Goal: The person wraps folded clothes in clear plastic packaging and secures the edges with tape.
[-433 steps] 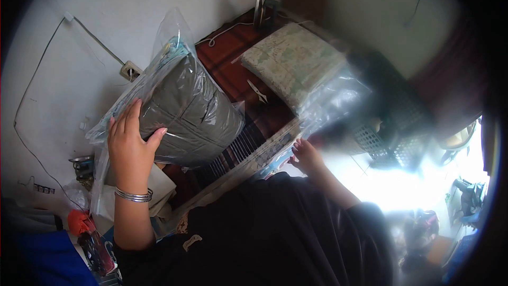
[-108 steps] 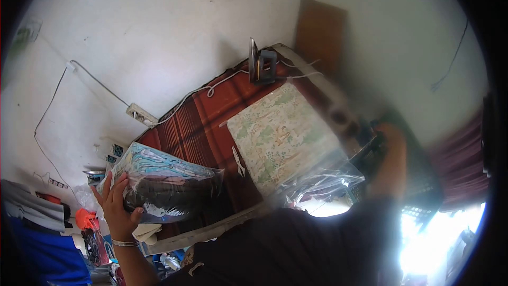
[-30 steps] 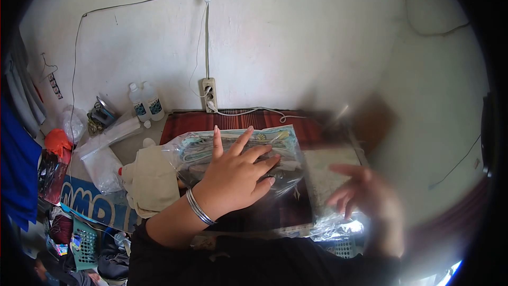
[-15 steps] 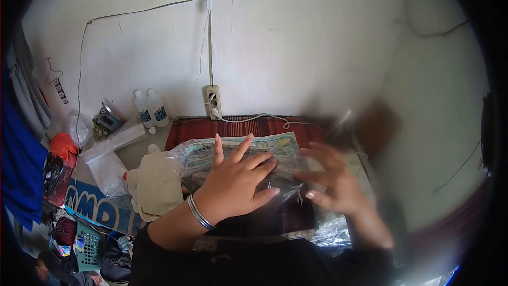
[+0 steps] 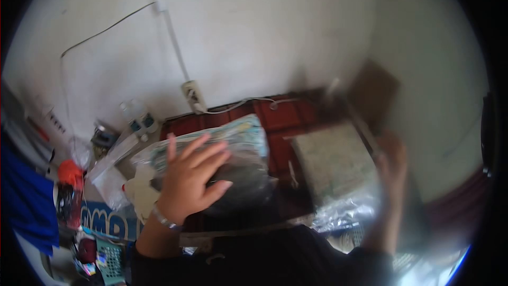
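Note:
My left hand (image 5: 189,182), a silver bracelet at its wrist, has its fingers spread over a dark bundle (image 5: 246,180) that looks wrapped in clear plastic. Under and behind this bundle lies a flat plastic-covered piece with a pale blue pattern (image 5: 248,127). My right hand (image 5: 392,167) is at the right side, smeared by motion, beside a pale flat rectangular stack (image 5: 336,153). Whether its fingers hold anything cannot be made out. Crumpled clear plastic (image 5: 344,214) lies at the near end of the stack.
A red striped cloth (image 5: 293,119) covers the table. Two white bottles (image 5: 140,116), plastic bags (image 5: 108,185) and cream cloth (image 5: 143,193) are at the left. A power strip (image 5: 193,97) hangs on the wall. A brown board (image 5: 373,92) leans in the right corner.
My right hand has moved away from the dark bundle to the far right, uncovering the pale stack. My left hand stays spread over the bundle. The whole view has turned to the right.

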Demonstrator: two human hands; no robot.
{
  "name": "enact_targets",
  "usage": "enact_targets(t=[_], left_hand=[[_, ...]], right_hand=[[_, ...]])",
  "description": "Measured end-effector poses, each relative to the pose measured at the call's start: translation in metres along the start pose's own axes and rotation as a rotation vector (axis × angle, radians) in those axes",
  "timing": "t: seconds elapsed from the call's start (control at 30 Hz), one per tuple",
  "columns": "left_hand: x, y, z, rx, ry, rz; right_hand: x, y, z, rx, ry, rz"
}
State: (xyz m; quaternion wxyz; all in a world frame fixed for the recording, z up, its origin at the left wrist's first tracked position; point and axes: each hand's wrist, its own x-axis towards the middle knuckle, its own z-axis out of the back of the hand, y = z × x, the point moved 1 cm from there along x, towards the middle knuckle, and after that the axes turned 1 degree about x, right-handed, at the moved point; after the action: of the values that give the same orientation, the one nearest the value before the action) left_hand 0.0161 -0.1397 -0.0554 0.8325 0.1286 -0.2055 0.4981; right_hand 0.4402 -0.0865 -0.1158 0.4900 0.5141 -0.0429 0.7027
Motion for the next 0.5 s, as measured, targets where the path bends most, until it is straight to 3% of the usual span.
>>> enact_targets(t=[0.03, 0.07, 0.13, 0.23, 0.27, 0.33, 0.47, 0.5], left_hand=[[0.003, -0.005, 0.001, -0.013, 0.005, 0.027], [0.009, -0.013, 0.004, -0.006, 0.01, 0.058], [0.021, -0.026, 0.004, 0.013, 0.024, 0.086], [0.032, -0.04, -0.006, 0.102, 0.13, 0.101], [0.034, -0.042, -0.008, 0.204, 0.197, 0.147], [0.03, -0.041, -0.011, 0.254, 0.197, 0.152], [0.022, -0.038, -0.015, 0.32, 0.194, 0.22], [0.021, -0.038, -0.015, 0.331, 0.184, 0.234]], right_hand=[[-0.006, -0.049, 0.014, -0.082, -0.062, -0.094], [-0.015, -0.111, 0.027, -0.053, -0.093, -0.343], [-0.058, -0.249, 0.051, -0.308, -0.067, -0.548], [-0.133, -0.39, 0.076, -0.576, 0.049, -0.74], [-0.166, -0.443, 0.079, -0.693, 0.191, -0.794], [-0.189, -0.483, 0.079, -0.805, 0.581, -0.91], [-0.217, -0.514, 0.063, -0.599, 0.471, -1.069], [-0.199, -0.488, 0.064, -0.475, 0.516, -1.134]])
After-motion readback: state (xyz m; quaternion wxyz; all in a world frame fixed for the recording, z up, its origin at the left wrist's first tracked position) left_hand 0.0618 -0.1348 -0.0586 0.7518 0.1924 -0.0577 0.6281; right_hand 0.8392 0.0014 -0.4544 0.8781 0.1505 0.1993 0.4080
